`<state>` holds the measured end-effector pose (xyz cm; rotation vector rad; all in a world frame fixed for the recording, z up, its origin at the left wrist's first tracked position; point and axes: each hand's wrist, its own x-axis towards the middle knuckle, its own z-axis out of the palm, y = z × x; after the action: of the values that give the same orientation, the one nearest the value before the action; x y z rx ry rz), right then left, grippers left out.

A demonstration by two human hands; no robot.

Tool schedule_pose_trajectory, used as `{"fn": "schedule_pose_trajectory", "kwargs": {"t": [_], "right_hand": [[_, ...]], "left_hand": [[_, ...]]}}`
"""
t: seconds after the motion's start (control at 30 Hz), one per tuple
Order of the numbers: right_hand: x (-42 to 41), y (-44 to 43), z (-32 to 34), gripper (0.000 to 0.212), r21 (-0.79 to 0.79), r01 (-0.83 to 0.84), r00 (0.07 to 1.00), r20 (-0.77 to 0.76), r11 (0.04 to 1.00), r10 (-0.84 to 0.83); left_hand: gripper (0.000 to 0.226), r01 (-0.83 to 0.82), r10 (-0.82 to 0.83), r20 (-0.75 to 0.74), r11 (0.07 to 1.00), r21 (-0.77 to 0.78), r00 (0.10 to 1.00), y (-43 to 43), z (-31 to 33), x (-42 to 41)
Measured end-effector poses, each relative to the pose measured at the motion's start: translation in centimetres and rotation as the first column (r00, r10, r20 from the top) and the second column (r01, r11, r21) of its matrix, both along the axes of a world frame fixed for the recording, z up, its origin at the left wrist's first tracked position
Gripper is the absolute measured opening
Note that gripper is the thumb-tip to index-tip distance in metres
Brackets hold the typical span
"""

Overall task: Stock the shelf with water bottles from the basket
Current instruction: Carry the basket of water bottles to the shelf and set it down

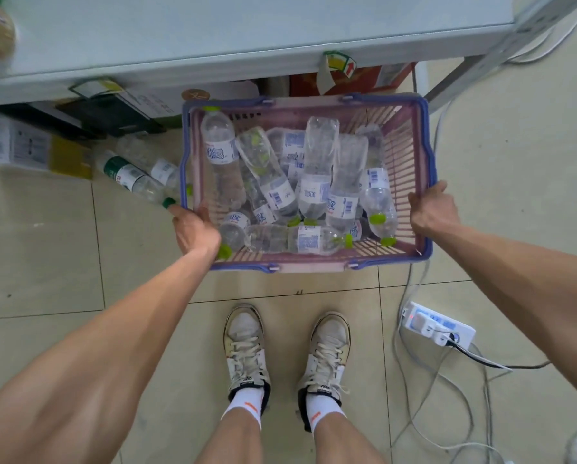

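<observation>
A pink plastic basket (404, 142) with a purple rim sits in front of my feet, below a pale shelf (213, 38). Several clear water bottles (315, 172) with green caps and blue-and-white labels lie jumbled inside it. My left hand (195, 231) grips the basket's left rim near the front corner, fingers curled over the edge. My right hand (432, 212) grips the right rim, thumb on top. Whether the basket rests on the floor or hangs just above it I cannot tell.
Two more bottles (136, 179) lie on the tiled floor left of the basket. Cardboard boxes (16, 145) are stacked under the shelf. A white power strip (437, 326) with trailing cables lies at the right. My shoes (247, 349) stand just behind the basket.
</observation>
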<state>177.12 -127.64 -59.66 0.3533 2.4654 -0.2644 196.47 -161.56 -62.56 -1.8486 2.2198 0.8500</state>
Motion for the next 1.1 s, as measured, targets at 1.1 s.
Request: {"fn": "schedule_pose_trajectory", "kwargs": {"t": [1.1], "right_hand": [[-0.1, -15.5, 2.5, 0.056, 0.069, -0.673, 0.722, -0.152, 0.736, 0.675]], "left_hand": [[0.035, 0.58, -0.566, -0.163, 0.813, 0.052, 0.808, 6.0, 5.1, -7.9]]}}
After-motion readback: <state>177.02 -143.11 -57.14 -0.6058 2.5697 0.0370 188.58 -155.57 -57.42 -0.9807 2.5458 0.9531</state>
